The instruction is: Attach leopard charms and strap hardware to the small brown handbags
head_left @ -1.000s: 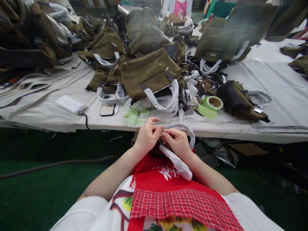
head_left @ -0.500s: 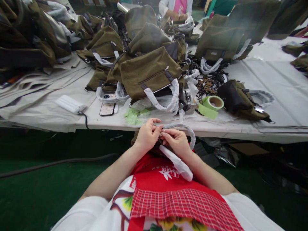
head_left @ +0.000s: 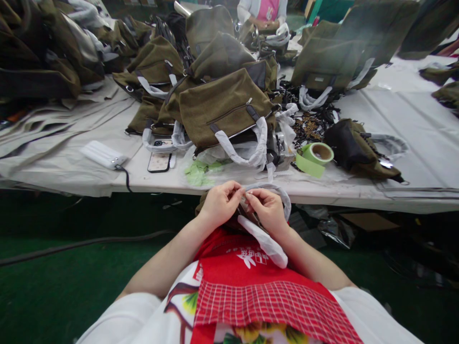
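Note:
My left hand (head_left: 221,203) and my right hand (head_left: 268,210) meet at the table's front edge, fingertips pinched close together. Whatever lies between them is too small to make out. Beneath them, on my lap, rests an olive handbag (head_left: 201,199), mostly hidden by my hands and arms. One of its handles, a white-wrapped handle (head_left: 263,241), slants down over my red apron (head_left: 229,248). Another wrapped handle (head_left: 287,203) curves behind my right hand.
Olive bags (head_left: 229,107) are heaped on the white table (head_left: 401,191). A green tape roll (head_left: 322,153), a small bag (head_left: 353,148), a phone (head_left: 158,161), a white power bank (head_left: 103,155) and green tape scraps (head_left: 199,173) lie nearer. Across the table is another person (head_left: 263,12).
My hands have shifted slightly, the fingertips still pinched together, and my right hand sits a little higher. A pale bit shows below the fingertips. The other person's hands have moved slightly.

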### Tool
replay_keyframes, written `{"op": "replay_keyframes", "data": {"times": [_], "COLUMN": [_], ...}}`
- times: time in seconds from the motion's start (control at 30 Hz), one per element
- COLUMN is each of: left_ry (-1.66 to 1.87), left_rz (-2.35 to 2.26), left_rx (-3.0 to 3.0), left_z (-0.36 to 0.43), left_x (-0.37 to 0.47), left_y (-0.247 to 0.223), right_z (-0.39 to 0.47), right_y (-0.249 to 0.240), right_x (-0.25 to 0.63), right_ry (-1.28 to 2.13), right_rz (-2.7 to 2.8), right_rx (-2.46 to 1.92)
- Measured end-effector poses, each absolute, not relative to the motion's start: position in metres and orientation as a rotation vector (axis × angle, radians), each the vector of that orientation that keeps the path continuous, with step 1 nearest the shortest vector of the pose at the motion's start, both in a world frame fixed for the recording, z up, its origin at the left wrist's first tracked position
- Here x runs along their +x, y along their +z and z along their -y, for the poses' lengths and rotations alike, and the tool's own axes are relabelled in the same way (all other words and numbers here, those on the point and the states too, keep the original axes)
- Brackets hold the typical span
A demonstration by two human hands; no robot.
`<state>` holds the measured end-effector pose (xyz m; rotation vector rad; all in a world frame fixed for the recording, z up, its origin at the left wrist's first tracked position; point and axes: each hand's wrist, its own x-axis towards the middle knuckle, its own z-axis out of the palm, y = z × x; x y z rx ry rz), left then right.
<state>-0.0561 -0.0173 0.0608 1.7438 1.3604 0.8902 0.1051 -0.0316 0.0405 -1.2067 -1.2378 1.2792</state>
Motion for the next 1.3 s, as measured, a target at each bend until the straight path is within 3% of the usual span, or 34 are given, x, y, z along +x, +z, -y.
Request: {"op": "replay_keyframes", "data": {"times": [0.63,1.3], "left_ry": [0.971,0.890], "left_rz": [-1.247,-1.239], "left_rx": [1.581,1.656], "left_z": [0.015,0.015], "left_x": [-0.064,-0.065], "left_y": [0.067,0.071], "right_z": [0.032,0.029], "right_y": [0.044,0.041], "right_x": [0.102,0.098], "right_ry": [1.332,1.634], "right_rz": [1.315,1.180], "right_rx": [-1.192,-1.068]}}
